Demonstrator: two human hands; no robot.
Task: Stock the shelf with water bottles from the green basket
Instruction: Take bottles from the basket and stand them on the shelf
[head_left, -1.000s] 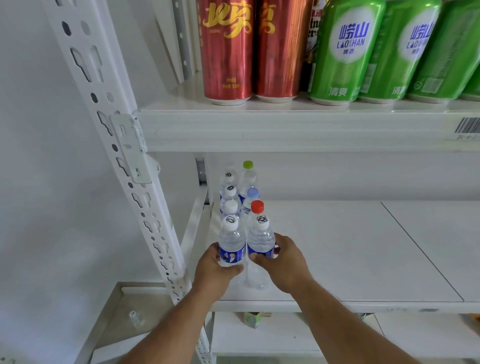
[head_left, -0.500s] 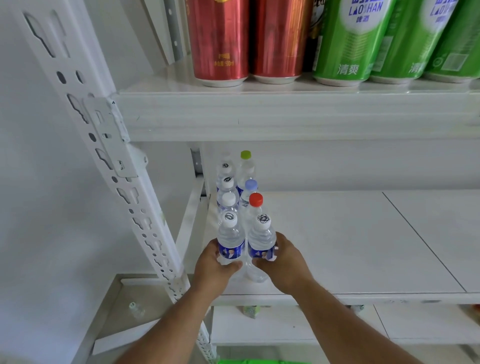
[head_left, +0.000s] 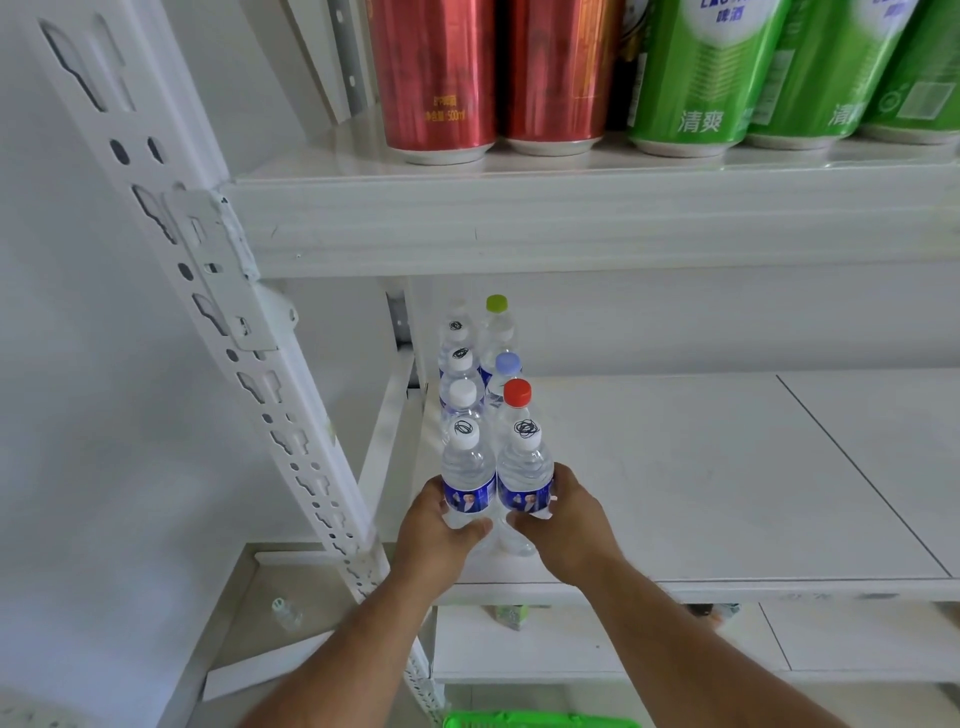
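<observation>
Two hands at the shelf (head_left: 727, 467) front, left to right: left hand (head_left: 436, 535), fingers gripping the left water bottle (head_left: 466, 475); right hand (head_left: 569, 525), fingers gripping the right water bottle (head_left: 524, 478); both bottles upright, touching; green basket (head_left: 540, 721) at the bottom edge

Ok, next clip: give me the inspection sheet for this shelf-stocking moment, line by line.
Surface: white middle shelf, mostly bare to the right of the bottles.
Job's things: two rows of water bottles at the shelf's left end; front left bottle and front right bottle stand side by side at the front. Edge of the green basket shows at the bottom.
Clutter: a small bottle lies on the low ledge to the left.
Grippers: left hand grips the front left bottle; right hand grips the front right bottle.
Cables: nothing seen.
Surroundings: red cans and green cans on the upper shelf; slotted white upright.
</observation>
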